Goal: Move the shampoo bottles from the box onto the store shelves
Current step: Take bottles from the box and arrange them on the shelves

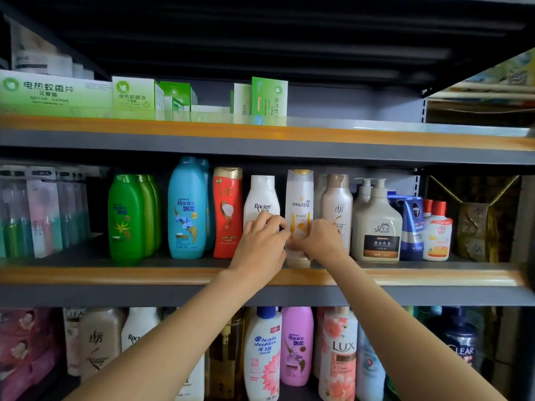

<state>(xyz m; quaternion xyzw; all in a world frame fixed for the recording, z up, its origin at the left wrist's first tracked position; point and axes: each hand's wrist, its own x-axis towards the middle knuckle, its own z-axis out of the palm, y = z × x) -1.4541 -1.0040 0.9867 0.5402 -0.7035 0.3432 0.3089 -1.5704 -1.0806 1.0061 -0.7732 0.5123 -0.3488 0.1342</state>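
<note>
On the middle shelf [144, 274] a white and gold Pantene bottle [299, 198] stands upright between a white Raclen bottle [262, 198] and a beige bottle [337, 204]. My left hand [260, 244] curls its fingers round the Pantene bottle's left side, in front of the Raclen bottle's lower half. My right hand [321, 241] grips the Pantene bottle's lower right side. The bottle's base is hidden by my hands. The box is out of view.
The same shelf holds green bottles [130, 218], blue Rejoice bottles [188, 209], a red bottle [227, 212], cream pump bottles [376, 224] and small tubes at the right. Green boxes [136, 95] sit on the upper shelf. More shampoo bottles [263, 351] fill the lower shelf.
</note>
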